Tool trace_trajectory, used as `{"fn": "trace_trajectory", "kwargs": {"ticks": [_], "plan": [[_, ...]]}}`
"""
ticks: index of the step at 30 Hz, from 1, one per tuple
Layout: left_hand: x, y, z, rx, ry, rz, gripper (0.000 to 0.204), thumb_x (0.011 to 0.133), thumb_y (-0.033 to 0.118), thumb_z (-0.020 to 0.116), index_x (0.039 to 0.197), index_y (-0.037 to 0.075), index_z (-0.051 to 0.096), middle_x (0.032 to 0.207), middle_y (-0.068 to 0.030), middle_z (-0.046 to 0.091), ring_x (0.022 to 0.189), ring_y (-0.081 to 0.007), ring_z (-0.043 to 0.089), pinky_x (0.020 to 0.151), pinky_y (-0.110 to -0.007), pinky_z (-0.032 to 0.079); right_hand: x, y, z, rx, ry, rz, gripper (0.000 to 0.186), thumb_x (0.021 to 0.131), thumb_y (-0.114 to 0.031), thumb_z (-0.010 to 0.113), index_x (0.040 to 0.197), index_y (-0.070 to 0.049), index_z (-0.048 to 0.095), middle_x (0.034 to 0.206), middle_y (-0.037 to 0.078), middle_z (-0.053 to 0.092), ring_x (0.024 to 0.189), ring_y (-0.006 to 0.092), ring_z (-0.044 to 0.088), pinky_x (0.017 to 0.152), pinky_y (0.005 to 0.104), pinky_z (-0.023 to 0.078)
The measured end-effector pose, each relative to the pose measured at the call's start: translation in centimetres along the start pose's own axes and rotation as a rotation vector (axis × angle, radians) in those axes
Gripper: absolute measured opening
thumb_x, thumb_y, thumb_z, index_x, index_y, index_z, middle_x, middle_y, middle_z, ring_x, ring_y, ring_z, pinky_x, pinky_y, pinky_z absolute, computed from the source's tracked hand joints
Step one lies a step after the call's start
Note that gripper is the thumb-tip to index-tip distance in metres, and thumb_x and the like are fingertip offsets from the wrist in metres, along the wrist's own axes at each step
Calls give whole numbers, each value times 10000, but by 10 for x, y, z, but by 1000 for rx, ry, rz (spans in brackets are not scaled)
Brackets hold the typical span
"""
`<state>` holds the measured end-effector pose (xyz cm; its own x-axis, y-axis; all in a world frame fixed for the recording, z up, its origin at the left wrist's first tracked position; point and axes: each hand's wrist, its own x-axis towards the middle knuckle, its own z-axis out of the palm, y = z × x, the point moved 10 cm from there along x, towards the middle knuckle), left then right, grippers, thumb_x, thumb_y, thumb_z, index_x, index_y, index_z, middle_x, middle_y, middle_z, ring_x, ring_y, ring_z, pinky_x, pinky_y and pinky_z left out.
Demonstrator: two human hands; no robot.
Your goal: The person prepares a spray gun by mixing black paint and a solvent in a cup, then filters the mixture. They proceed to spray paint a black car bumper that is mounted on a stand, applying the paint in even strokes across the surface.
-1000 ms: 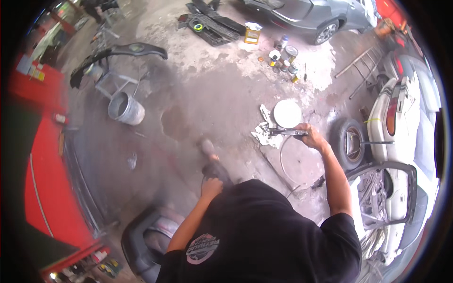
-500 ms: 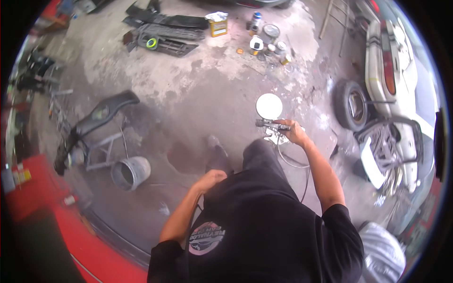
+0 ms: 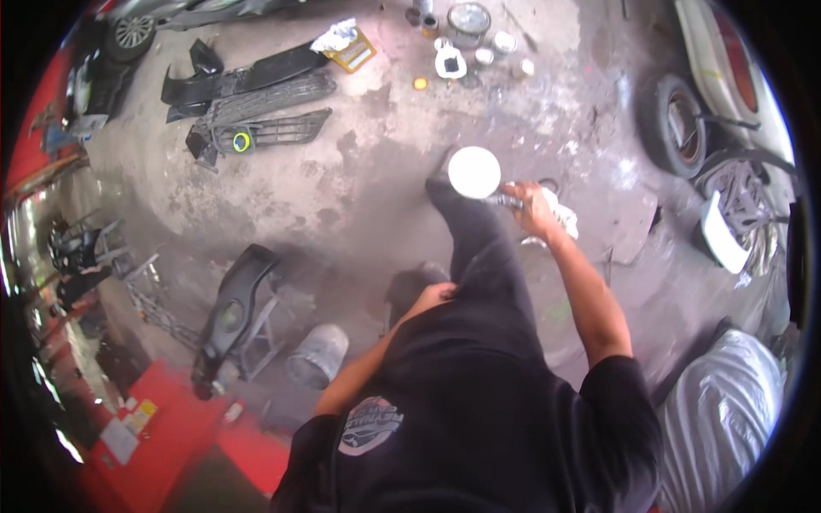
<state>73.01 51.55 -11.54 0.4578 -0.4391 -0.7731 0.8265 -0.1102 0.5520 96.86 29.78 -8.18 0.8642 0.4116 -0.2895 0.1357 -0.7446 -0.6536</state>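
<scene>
In my right hand (image 3: 539, 212) is a spray gun (image 3: 508, 202), its grip wrapped by my fingers. A round white-topped paint cup (image 3: 475, 173) sits on the gun, above my forward foot. Most of the gun's body is hidden by the hand and the cup. My left hand (image 3: 433, 298) hangs low in front of my thigh with its fingers curled in. Whatever it may hold is hidden. A crumpled whitish thing (image 3: 563, 219) shows on the floor just beyond my right wrist.
Black plastic car parts (image 3: 248, 103) and a yellow can (image 3: 352, 53) lie ahead. Tins and a white-rimmed pot (image 3: 449, 61) stand nearby. A dark bumper piece (image 3: 235, 312) rests on a stand beside a bucket (image 3: 319, 355) at left. A tyre (image 3: 670, 128) lies right.
I have stepped forward and turned somewhat to the right, so the floor things shift left and the bucket drops nearer. The spray gun stays in my right hand; my left hand moves inward.
</scene>
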Motion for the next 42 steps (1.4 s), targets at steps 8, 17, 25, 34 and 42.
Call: {"fn": "trace_trajectory", "kwargs": {"ticks": [8,17,25,34,42], "plan": [[45,114,-36,421,-373,43,152,951,77,700,1067,-3,756,958,-58,761,945,-157,702,862,-308,547,140,71,27,2,-13,232,612,839,-45,738,1420,-227,673,1195,162,715,1201,393,635,1090,523,441],[275,392,-218,820,490,555,953,773,165,924,1583,30,442,1465,-210,534,1204,-318,633,941,-402,569,258,152,94,42,70,278,646,807,-67,753,1427,-222,658,1084,160,687,1129,387,648,1028,521,474],[402,375,-268,1039,291,823,916,704,185,921,1494,4,495,1394,-238,577,1227,-429,637,1026,-474,553,326,196,171,30,70,257,813,741,-20,746,1516,-178,559,1043,199,665,1024,405,654,915,485,544],[441,370,-310,1147,295,881,841,668,220,941,1398,-18,598,1321,-218,592,1155,-395,672,949,-461,573,372,215,204,181,3,309,850,737,101,720,1514,-215,586,1369,198,606,1183,427,668,1021,477,568],[447,359,-319,1208,216,938,831,644,286,941,1352,-24,636,1287,-179,598,1057,-360,700,879,-450,583,376,209,237,240,166,236,688,823,21,748,1466,-190,626,1422,201,615,1194,427,671,1008,472,576]]}}
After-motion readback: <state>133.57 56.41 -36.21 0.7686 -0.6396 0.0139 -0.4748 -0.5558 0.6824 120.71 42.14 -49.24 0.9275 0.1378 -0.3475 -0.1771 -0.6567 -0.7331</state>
